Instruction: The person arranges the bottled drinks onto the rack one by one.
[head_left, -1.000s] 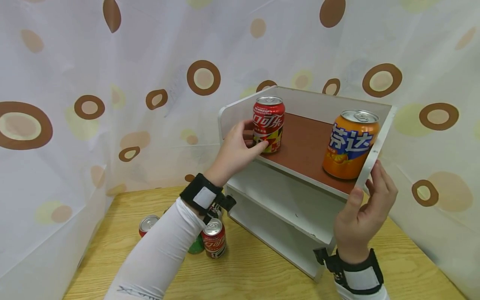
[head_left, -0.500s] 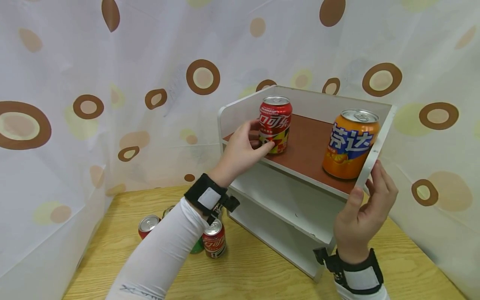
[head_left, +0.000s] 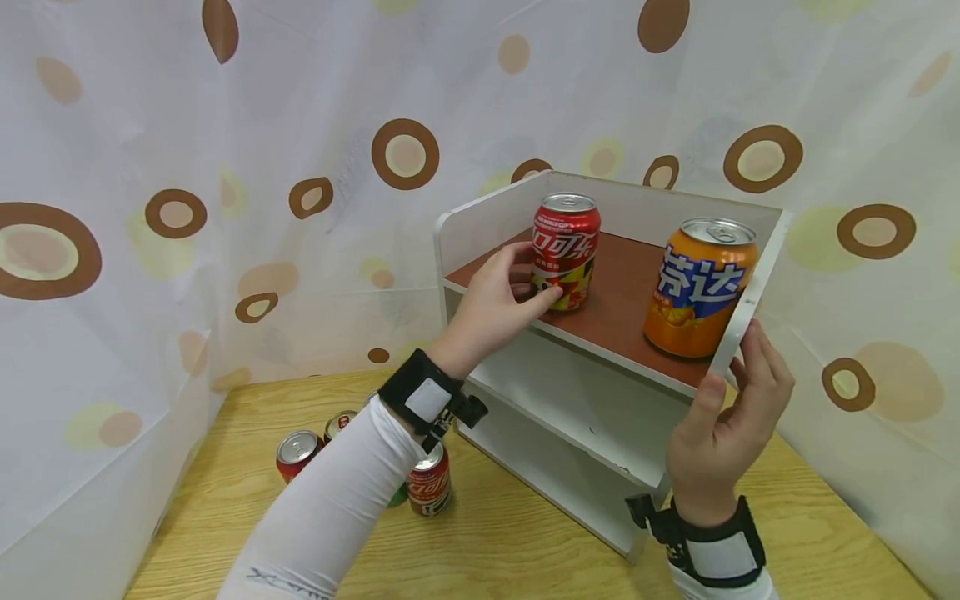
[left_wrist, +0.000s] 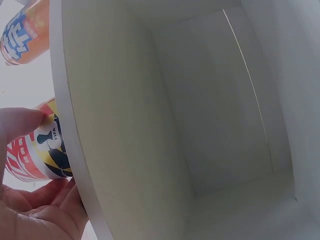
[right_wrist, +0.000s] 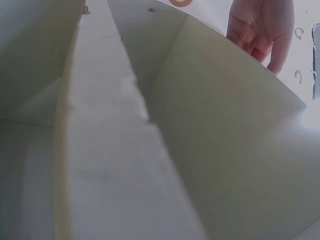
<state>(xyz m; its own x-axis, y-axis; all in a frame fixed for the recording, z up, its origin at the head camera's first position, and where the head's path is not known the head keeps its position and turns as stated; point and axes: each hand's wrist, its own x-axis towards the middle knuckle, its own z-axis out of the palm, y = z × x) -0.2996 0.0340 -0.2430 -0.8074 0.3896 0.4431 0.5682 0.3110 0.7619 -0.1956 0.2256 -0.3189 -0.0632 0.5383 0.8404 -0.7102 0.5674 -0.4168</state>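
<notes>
On the brown top board of a small white shelf unit (head_left: 555, 417), my left hand (head_left: 487, 308) holds a red cola can (head_left: 566, 254) upright near the front edge, thumb in front and fingers at its left side. In the left wrist view, the thumb and fingers lie on both sides of the cola can (left_wrist: 37, 150); the board hides its bottom. An orange soda can (head_left: 697, 292) stands upright at the board's right end. My right hand (head_left: 723, 433) grips the front edge of the unit's right side panel, thumb and fingers on it; in the right wrist view it is not recognisable.
On the wooden table (head_left: 510, 550), left of the unit, several cans stand close together, among them a red can (head_left: 297, 450), another red can (head_left: 430, 483) and a green can (head_left: 400, 497). My left forearm partly covers them. A patterned curtain (head_left: 337, 83) hangs behind.
My left hand has moved the cola can to the right along the top board, toward the orange can. The right hand stays on the side panel, and the orange can has not moved.
</notes>
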